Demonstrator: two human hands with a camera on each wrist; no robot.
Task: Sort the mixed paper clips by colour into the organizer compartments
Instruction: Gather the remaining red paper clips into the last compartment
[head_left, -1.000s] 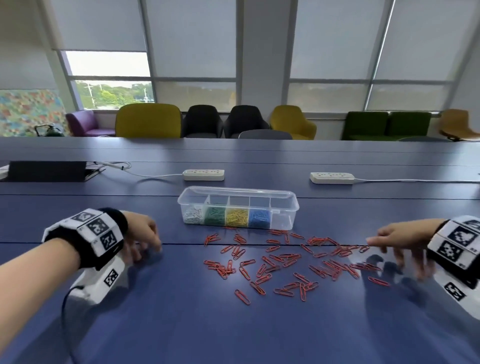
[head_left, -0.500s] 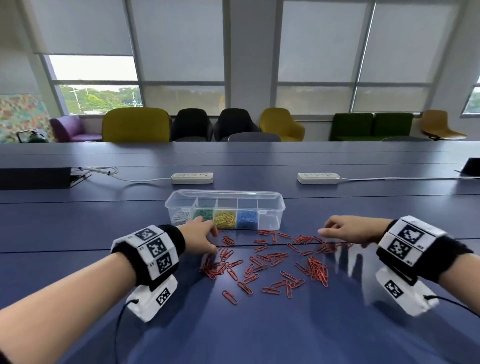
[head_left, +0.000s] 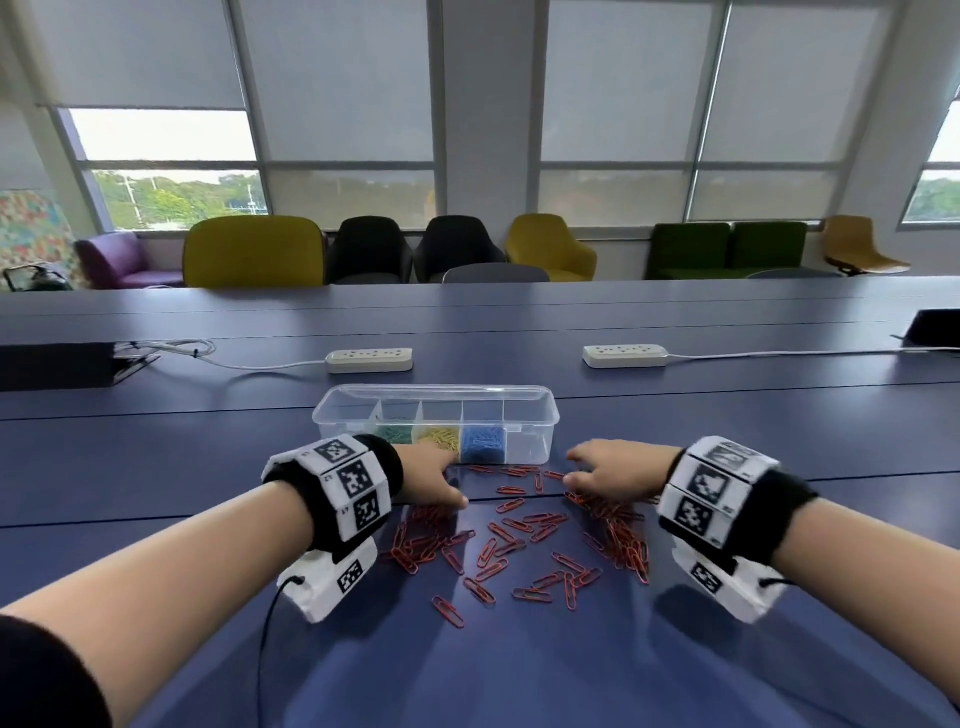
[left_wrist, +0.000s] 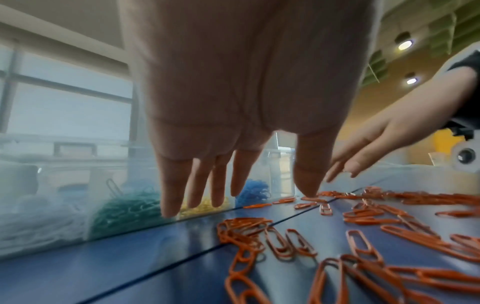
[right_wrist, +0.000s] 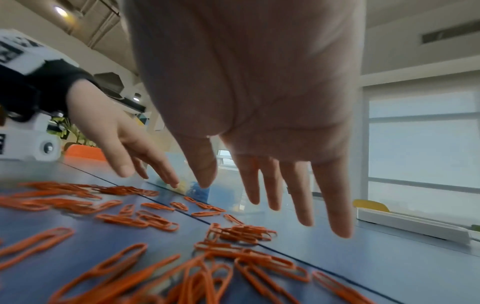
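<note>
Several orange paper clips (head_left: 519, 535) lie scattered on the blue table, in front of a clear plastic organizer (head_left: 535, 410). Its compartments hold white (left_wrist: 33, 216), green (left_wrist: 124, 207), yellow (head_left: 441, 438) and blue clips (head_left: 483, 444); the rightmost one looks empty. My left hand (head_left: 431, 483) stands at the left side of the pile, fingers (left_wrist: 197, 185) straight and spread, tips down near the table. My right hand (head_left: 602, 467) mirrors it at the right side, fingers (right_wrist: 301, 195) straight and spread. Neither hand holds a clip.
Two white power strips (head_left: 370, 360) (head_left: 625, 356) with cables lie beyond the organizer. A black device (head_left: 57, 364) sits far left, another dark object (head_left: 935, 330) far right. Chairs line the table's far edge under the windows.
Both hands came inward from the table's sides toward the pile. The orange clips are now swept closer together, bunched by each hand.
</note>
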